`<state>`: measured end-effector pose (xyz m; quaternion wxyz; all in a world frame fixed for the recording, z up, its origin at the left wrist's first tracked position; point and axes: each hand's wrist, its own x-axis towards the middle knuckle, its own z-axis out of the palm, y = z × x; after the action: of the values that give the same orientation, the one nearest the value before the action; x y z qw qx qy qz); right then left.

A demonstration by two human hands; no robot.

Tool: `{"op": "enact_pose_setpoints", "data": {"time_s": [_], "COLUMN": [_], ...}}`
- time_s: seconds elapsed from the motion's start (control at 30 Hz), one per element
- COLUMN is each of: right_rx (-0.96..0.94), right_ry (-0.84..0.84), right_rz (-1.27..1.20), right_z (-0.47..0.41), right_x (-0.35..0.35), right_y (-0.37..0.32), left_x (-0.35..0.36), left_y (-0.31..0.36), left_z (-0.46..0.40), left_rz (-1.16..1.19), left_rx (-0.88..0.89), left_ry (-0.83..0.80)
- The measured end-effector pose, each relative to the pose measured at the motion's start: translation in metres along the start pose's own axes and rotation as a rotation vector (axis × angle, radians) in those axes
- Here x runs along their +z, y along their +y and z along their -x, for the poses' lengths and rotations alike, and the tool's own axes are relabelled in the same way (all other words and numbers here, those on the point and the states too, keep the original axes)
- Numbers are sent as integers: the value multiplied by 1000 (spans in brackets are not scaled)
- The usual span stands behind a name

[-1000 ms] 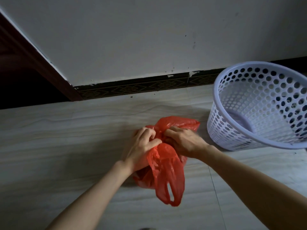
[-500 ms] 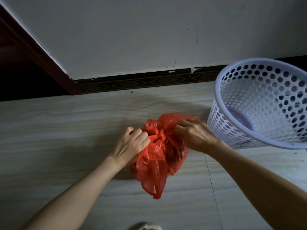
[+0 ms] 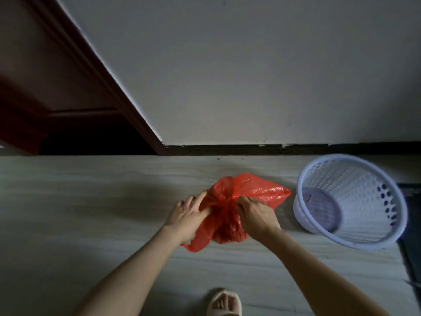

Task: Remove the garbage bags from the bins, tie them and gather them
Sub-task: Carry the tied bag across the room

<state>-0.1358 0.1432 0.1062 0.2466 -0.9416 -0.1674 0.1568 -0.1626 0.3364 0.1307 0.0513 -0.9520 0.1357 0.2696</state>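
Observation:
A red plastic garbage bag [image 3: 227, 222] sits on the pale floor in the middle of the view, its top gathered into a bunch. My left hand [image 3: 186, 215] grips the bag's left side, thumb tucked into the plastic, with a loose handle loop trailing below it. My right hand [image 3: 256, 215] pinches the gathered neck from the right, and one free flap [image 3: 268, 191] spreads out beyond it. A white perforated bin [image 3: 350, 201] stands to the right with no bag in it, tilted toward me.
A white wall with a dark skirting strip [image 3: 250, 148] runs behind the bag. A dark red door frame [image 3: 109, 92] slants at the left. A dark mat [image 3: 412, 224] lies at the right edge. My sandalled foot [image 3: 224, 302] shows at the bottom.
The view has pulled back and up, so more wall and my foot show. Both hands have shifted their grip on the bag's neck, and a flap now spreads to the right.

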Motion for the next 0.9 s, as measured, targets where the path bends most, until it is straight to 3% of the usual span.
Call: {"op": "enact_pose_setpoints", "data": {"time_s": [0.17, 0.37, 0.47, 0.63, 0.7, 0.9], "right_rx": [-12, -130, -156, -336, -377, -684], "right_ry": [-47, -197, -225, -213, -194, -331], "right_rz": [2, 132, 164, 189, 163, 51], "right_z": [19, 24, 21, -8, -14, -105], "right_x": [-109, -220, -253, -249, -246, -182], "right_y": [-104, -279, -363, -496, -529, -705], "left_x": [-110, -211, -239, -252, -258, -242], "left_y": [-26, -79, -113, -209, -231, -383], "left_z": [112, 254, 307, 375, 387, 436], "left_rz": [346, 702, 748, 736, 701, 720], "left_rx": [14, -390, -501, -664, -711, -1079], "left_ry": [150, 458, 541, 688, 663, 705]}}
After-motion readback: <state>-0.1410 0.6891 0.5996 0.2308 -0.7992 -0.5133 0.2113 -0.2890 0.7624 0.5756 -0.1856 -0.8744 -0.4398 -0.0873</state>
